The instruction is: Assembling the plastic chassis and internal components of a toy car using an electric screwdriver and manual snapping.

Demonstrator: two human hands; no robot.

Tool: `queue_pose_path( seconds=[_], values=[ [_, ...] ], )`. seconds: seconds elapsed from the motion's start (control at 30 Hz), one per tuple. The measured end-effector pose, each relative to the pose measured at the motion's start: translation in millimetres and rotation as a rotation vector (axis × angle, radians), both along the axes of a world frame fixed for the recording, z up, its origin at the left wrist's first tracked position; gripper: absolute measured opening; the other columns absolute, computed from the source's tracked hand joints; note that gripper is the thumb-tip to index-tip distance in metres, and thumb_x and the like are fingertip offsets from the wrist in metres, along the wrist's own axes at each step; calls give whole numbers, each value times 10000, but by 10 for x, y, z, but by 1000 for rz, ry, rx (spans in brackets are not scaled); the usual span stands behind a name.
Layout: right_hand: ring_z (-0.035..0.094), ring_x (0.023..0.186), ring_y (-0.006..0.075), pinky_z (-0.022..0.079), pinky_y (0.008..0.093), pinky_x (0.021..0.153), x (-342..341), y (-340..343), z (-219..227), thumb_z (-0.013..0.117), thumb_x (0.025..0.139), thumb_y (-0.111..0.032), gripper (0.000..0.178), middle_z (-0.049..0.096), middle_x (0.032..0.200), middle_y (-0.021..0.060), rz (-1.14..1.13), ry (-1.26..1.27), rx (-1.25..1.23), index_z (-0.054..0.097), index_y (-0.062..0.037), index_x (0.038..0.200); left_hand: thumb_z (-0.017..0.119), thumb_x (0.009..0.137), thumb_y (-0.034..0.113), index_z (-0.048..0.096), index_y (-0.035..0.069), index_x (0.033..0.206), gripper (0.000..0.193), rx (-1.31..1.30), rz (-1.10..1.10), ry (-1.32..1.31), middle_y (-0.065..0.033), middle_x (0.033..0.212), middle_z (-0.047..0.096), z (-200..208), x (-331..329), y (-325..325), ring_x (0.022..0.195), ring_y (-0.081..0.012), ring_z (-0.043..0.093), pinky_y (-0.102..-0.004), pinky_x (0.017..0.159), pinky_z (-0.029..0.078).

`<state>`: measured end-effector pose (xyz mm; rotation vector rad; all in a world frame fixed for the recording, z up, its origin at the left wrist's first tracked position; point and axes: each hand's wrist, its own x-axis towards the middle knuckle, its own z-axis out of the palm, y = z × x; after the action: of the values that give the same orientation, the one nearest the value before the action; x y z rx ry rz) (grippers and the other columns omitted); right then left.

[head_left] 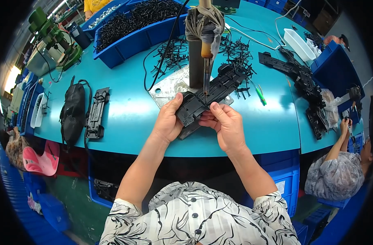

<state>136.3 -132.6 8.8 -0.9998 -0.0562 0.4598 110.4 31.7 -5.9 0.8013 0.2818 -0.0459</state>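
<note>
Since the iron (206, 51) points straight down, I hold the black plastic frame (220, 90) slanted under its tip, left hand (169, 119) clasping one end, right hand (229, 127) pinching the near edge, seemingly to steady it.

1 long, ribbed black plastic frame (221, 87), held slantwise over a metal plate (179, 79), points its far end rightward.

Pretty clearly a factory workshop, an assembly area by the looks of it. There's a long teal desk (256, 132), a big blue bin (139, 46) heaped with small black parts (143, 18), a pile of moulded black pieces (305, 83), a pointed tool (207, 50) strapped to a post (195, 67), a green drill-press-type machine (42, 25), plus another person (335, 175) working nearby.
</note>
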Motion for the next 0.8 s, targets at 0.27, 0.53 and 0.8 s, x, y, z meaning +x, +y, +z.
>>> queue_pose_path(
  seconds=[0.27,0.53,0.8],
  values=[
    [652,766,187,565,327,682,1,18,8,585,928,-206,199,651,848,105,4,-7,3,598,-11,891,444,974,406,567,53,1093,392,21,21,10,-77,930,666,10,-9,1,746,-133,634,-271,581,498],
    [651,766,184,563,324,680,5,19,2,581,930,-209,203,651,851,104,-2,-11,5,601,-10,898,455,969,410,564,51,1081,392,5,36,27,-83,915,667,46,-6,-19,744,-147,634,-283,575,489],
    [653,764,186,563,325,680,14,20,-6,588,926,-211,198,653,849,105,-3,-16,-2,597,-17,887,455,966,422,565,49,1075,403,21,17,-2,-84,912,668,32,-10,-12,741,-146,630,-284,580,479]
  ],
)
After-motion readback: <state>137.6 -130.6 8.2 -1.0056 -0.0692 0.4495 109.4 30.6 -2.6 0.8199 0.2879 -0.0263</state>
